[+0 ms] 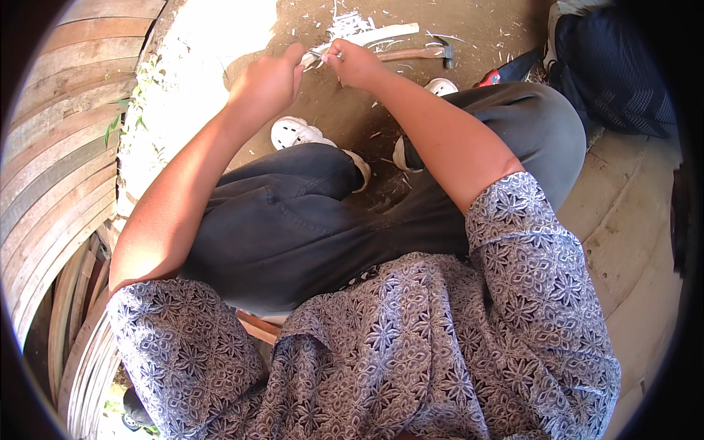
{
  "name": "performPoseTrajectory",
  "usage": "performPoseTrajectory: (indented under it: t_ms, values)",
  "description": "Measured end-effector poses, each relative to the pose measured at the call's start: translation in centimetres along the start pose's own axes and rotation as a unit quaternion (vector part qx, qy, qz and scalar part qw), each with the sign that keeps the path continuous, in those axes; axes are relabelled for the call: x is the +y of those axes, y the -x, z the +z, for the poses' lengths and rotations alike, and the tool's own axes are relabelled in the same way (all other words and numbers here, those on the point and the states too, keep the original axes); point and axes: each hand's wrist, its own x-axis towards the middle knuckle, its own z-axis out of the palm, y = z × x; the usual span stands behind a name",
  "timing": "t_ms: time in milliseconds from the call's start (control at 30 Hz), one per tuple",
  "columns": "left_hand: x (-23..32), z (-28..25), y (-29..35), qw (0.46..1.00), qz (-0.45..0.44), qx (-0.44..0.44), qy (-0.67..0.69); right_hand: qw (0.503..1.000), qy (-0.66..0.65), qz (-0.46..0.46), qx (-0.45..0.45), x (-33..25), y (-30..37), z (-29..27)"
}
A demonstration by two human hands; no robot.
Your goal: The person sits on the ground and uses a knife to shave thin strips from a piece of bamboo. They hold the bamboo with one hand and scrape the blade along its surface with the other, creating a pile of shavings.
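Observation:
Out in front of my knees, my left hand [270, 79] and my right hand [353, 64] are close together, both with fingers closed. A short, thin metal piece [314, 53] shows in the gap between them; its kind is too small to tell. My right fingers pinch around its end, while what lies inside my left fist is hidden. Just beyond the hands is a pale, peeled wooden stick [385, 33], its near end running behind my fingers. Whether either hand grips the stick cannot be made out.
A hammer [418, 53] with a wooden handle lies right of my hands. White shavings [350, 26] litter the dirt. A red-handled tool [490, 78] rests near a dark mesh bag [616, 73]. Wooden slats [73, 95] line the left. White clogs [295, 133] are on my feet.

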Motion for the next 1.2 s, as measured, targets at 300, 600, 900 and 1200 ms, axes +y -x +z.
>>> performPoseTrajectory:
  t_ms: [300, 600, 900, 1200]
  values:
    - [0.6, -0.2, -1.8, 0.999, 0.031, 0.005, -0.027, 0.999, 0.014, 0.005, 0.046, 3.1, -2.5, 0.2]
    - [0.8, -0.2, -0.9, 1.000, -0.012, 0.022, 0.009, 0.999, -0.034, 0.031, 0.001, -0.6, 1.4, -1.1]
    - [1.2, 0.2, -0.8, 1.000, 0.016, 0.015, 0.001, 0.998, 0.004, 0.044, 0.043, 1.2, -0.4, 0.2]
    - [2.0, -0.5, -1.6, 1.000, 0.020, 0.013, -0.011, 0.995, 0.060, 0.058, 0.060, 5.8, -3.9, 0.0]
